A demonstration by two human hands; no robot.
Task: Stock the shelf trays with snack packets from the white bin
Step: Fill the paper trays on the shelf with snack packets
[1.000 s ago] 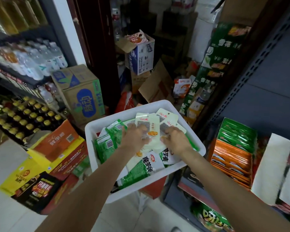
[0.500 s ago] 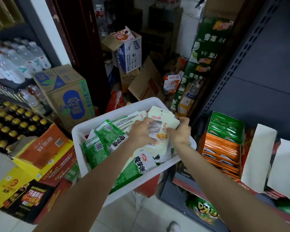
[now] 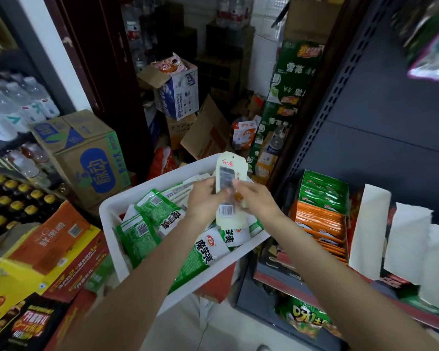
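The green-and-white packets [image 3: 203,252] in the white bin [image 3: 107,211] at centre read 魔芋爽. The tall green cartons [image 3: 289,79] at upper centre-right carry 雪花, some of it upside down. A bag [image 3: 307,317] at lower right shows 吃. Barcodes sit on the pale packet [image 3: 230,211] held by both hands; its red script is unreadable.
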